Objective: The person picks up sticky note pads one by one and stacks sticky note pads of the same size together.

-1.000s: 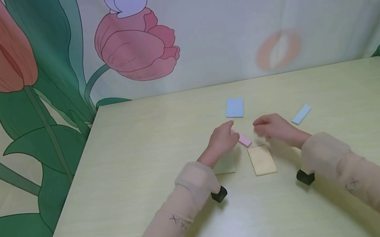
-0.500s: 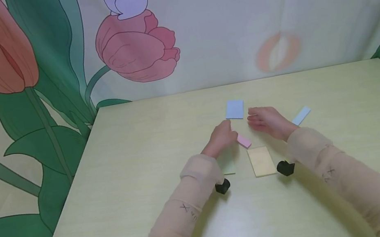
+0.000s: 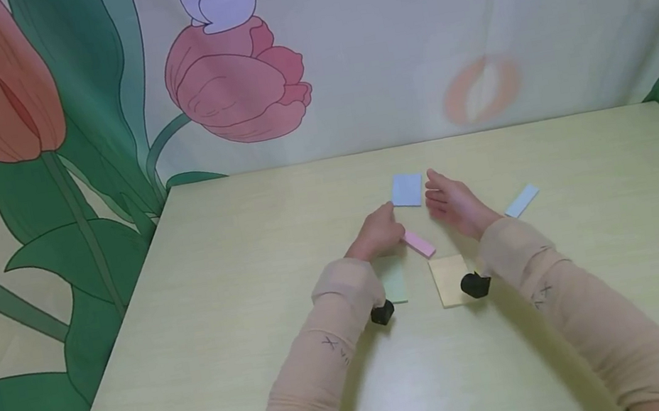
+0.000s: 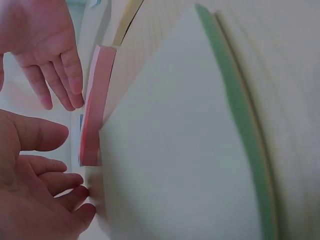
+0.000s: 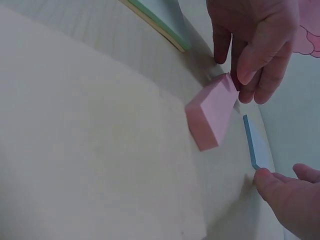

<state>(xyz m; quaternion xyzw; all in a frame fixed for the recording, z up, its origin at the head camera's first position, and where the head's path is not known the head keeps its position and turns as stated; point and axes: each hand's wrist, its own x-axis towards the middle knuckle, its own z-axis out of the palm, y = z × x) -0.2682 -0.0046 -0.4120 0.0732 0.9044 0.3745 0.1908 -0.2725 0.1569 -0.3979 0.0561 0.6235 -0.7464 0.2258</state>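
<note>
A blue sticky-note pad [image 3: 408,190] lies flat at the far middle of the table. My left hand [image 3: 375,230] is at its near left corner, index finger pointing forward and the other fingers loosely bent. Just below those fingers lies a narrow pink sticky-note pad [image 3: 419,243]; in the right wrist view, the left fingertips are close to its far end. My right hand [image 3: 455,203] is at the blue pad's right side, fingers extended and palm turned inward. The right thumb tip [image 5: 262,175] overlaps the blue pad's end in the right wrist view. Neither hand grips anything.
A green sticky-note pad [image 3: 393,280] lies under the left wrist, partly hidden by the sleeve. To its right is a yellow pad [image 3: 448,280], partly covered by the right wrist camera [image 3: 476,285]. A narrow light-blue pad [image 3: 521,201] lies beyond the right wrist. A printed cloth [image 3: 369,48] hangs behind.
My right hand has moved left and away from me, its fingers straightening, to the blue pad's right side. The left hand has shifted slightly left and forward. The pads lie where they were.
</note>
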